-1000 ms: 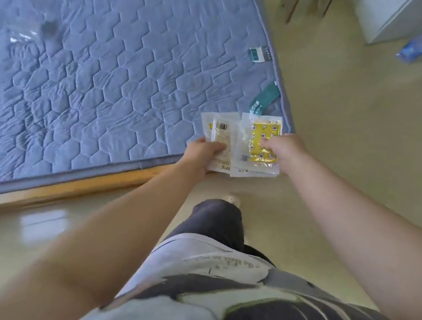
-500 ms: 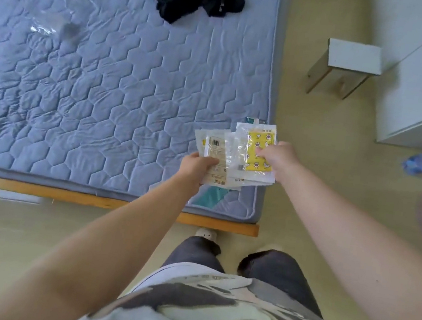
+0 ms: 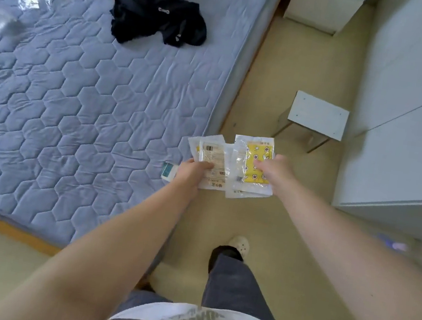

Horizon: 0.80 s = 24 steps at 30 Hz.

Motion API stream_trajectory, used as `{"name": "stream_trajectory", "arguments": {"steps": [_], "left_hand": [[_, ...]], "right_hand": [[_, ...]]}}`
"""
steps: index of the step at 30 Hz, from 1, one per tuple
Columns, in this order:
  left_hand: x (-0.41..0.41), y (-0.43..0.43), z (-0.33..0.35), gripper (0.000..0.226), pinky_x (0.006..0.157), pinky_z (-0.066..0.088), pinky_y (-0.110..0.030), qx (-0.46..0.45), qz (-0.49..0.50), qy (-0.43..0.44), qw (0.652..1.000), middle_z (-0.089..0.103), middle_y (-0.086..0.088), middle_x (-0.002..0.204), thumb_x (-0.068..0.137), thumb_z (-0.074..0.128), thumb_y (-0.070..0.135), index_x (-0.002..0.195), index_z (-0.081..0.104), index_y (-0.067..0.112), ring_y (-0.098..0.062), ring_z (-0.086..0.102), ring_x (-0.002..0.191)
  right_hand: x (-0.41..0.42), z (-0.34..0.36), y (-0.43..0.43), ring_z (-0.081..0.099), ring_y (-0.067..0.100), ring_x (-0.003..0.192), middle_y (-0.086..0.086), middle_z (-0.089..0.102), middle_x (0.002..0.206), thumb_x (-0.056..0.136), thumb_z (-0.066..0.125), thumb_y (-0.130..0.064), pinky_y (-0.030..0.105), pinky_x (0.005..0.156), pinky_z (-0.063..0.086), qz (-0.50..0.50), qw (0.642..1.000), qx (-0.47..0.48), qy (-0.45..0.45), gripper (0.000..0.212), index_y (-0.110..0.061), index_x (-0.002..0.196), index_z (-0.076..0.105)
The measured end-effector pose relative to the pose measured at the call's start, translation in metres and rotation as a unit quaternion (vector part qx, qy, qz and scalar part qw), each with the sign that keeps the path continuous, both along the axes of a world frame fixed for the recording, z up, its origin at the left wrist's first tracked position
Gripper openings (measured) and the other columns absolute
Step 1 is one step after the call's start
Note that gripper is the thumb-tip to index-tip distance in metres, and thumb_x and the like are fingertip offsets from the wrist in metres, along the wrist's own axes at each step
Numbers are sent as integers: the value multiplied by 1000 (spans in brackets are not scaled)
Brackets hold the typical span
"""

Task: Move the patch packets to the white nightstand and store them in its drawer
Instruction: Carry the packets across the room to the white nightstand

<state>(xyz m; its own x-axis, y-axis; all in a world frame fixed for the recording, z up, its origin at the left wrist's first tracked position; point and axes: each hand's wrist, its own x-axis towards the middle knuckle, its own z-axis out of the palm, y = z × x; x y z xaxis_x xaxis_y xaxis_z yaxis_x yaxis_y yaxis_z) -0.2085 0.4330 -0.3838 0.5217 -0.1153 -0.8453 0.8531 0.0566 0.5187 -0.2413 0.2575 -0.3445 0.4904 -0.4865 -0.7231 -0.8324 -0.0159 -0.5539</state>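
Bedroom, seen from above. Beige floor (image 3: 262,66) runs up the middle of the frame. A bed (image 3: 74,112) with a blue-grey hexagon-quilted cover fills the left half. A black garment (image 3: 154,17) lies crumpled on it at top centre, and a clear plastic wrapper (image 3: 5,16) at upper left. A white cabinet (image 3: 414,130) takes the right side, with a small white stool (image 3: 317,115) on the floor just beside it. The white nightstand (image 3: 320,6) sits at the top edge, next to the bed; only its lower front shows, and the drawer state cannot be told.

Patch packets: all in the hands, held in the air at frame centre, over the bed's right edge and the floor strip, well apart from the nightstand.
- Left hand (image 3: 191,170): thumb on top, fingers under, gripping the lower edge of the barcode-labelled packets (image 3: 213,154), fanned slightly.
- Right hand (image 3: 274,169): pinching the right side of the clear packet with a yellow printed patch (image 3: 251,163); more packets are stacked beneath it.
- The two bundles overlap at their inner edges. The hands are near each other, not touching.

A teal-and-white box (image 3: 168,174) lies on the bed edge, just left of the left hand.

Lower frame: both forearms extended, dark trouser leg, one white clog (image 3: 239,243) on the floor
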Motion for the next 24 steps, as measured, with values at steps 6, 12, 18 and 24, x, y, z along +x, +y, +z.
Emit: {"name": "stream_trajectory", "arguments": {"steps": [6, 12, 18, 24], "left_hand": [[47, -116, 9, 18, 84, 55, -50, -12, -21, -20, 1000, 70, -12, 98, 86, 61, -2, 99, 63, 10, -31, 69, 90], [133, -164, 5, 15, 80, 57, -44, 13, -43, -60, 997, 71, -8, 96, 87, 63, 2, 96, 63, 14, -25, 70, 87], [283, -222, 4, 18, 81, 57, -45, 13, -58, -84, 995, 71, -8, 98, 87, 64, 3, 102, 64, 13, -26, 70, 88], [438, -290, 37, 17, 75, 58, -40, 23, -105, -111, 988, 70, -6, 88, 87, 62, 0, 102, 63, 8, -23, 69, 80]], "right_hand": [[41, -3, -120, 62, 25, 97, 9, 66, 109, 86, 67, -20, 38, 89, 51, -19, 1000, -3, -2, 25, -8, 107, 61], [123, -19, -162, 60, 27, 104, 8, 63, 118, 84, 70, -21, 37, 89, 50, -23, 999, 42, -11, 44, -2, 121, 56], [265, -17, -224, 59, 22, 100, 7, 63, 112, 85, 69, -17, 34, 88, 47, -37, 995, 68, -58, 29, -8, 111, 58], [405, 3, -296, 61, 25, 98, 7, 65, 109, 82, 73, -17, 33, 82, 46, -94, 991, 59, -69, 28, -6, 104, 61]]}}
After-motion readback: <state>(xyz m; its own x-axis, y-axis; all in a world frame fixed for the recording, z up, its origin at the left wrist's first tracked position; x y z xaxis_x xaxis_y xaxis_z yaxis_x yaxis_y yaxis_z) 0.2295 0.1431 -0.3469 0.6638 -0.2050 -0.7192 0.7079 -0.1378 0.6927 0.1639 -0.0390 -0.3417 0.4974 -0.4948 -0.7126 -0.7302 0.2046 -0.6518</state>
